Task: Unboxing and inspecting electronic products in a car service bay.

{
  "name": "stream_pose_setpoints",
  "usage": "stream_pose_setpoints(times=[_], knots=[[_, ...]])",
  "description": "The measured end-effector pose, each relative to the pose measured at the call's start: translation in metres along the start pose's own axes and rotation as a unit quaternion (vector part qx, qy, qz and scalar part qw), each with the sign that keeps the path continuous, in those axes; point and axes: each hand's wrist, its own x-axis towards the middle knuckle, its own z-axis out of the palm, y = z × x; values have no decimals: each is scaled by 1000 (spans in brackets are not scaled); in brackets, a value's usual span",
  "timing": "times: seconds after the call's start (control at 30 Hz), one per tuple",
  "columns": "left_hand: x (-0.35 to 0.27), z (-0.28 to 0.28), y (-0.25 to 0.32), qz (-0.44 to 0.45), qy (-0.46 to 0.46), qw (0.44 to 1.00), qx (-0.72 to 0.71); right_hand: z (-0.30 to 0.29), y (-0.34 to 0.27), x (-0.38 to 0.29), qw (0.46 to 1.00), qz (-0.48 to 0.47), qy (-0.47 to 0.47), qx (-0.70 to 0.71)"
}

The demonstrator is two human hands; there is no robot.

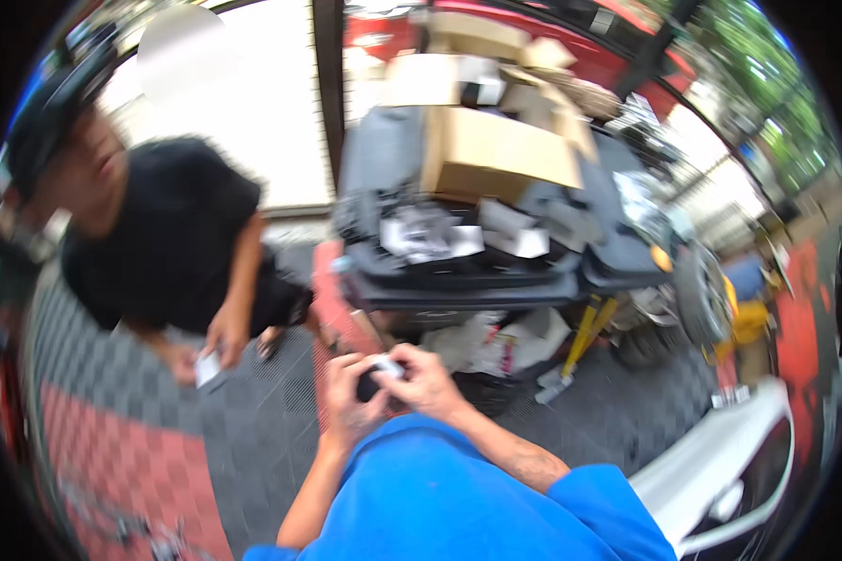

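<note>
In front of my blue shirt, both hands meet around a small white item (387,366), blurred by motion, with something dark beside it. My left hand (351,400) curls around the dark part; its exact shape is hidden by the fingers. The thumb and fingers of my right hand (421,382) pinch the white part. Beyond my hands stands a dark grey plastic bench or cart (463,298) bearing an opened cardboard box (509,151) and crumpled white and grey wrapping (414,235).
At the left stands a person (161,231) in black, holding a small white item (209,370). A wheel (702,293) and yellow metal legs (586,333) are at the right. A white vehicle panel (723,449) lies lower right. Grey and red tiles (126,463) cover the floor.
</note>
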Motion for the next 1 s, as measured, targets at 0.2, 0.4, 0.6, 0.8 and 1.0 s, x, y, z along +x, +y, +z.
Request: stream_pose_setpoints(times=[0.2,0.4,0.6,0.8,1.0], knots=[[3,3,19,-18,-40,996,-83,-18,-11,-16,998,-10,-13,66],[17,0,23,-76,-135,979,-136,-40,1,-18,988,-94,9,118],[18,8,26,-186,-175,945,-206,-68,-1,-27,993,-74,-19,84],[28,28,37,-179,-238,931,-211,-99,4,-37,997,-76,-4,-18],[56,86,58,-138,-269,913,-273,-215,-18,-67,982,-3,187,30]])
